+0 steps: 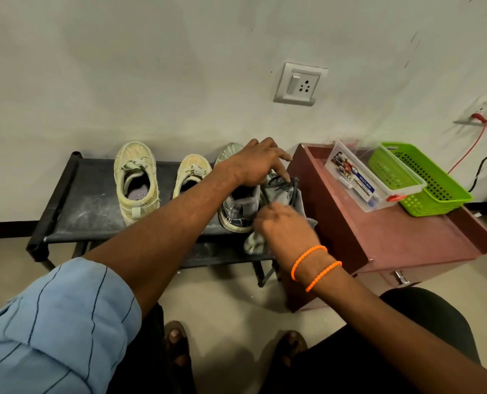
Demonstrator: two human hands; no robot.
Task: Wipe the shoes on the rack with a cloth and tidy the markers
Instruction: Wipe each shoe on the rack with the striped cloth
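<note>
A black shoe rack (74, 206) stands against the wall with two pale yellow shoes (136, 180) (192, 173) on its left and middle. Two grey sneakers sit at its right end: one (238, 209) with its opening up, the other (279, 189) with dark laces, tilted. My left hand (257, 163) reaches over them and grips the laced sneaker from above. My right hand (286, 226), blurred, holds a grey cloth (255, 243) against that sneaker's near side. Part of the cloth hangs below the hand. No markers are plainly visible.
A reddish-brown cabinet (407, 237) stands right of the rack, touching it. On it sit a clear plastic box (370, 177) and a green basket (424, 177). Wall sockets (300, 83) and cables (469, 149) are above. My sandalled feet (233, 348) are on the floor.
</note>
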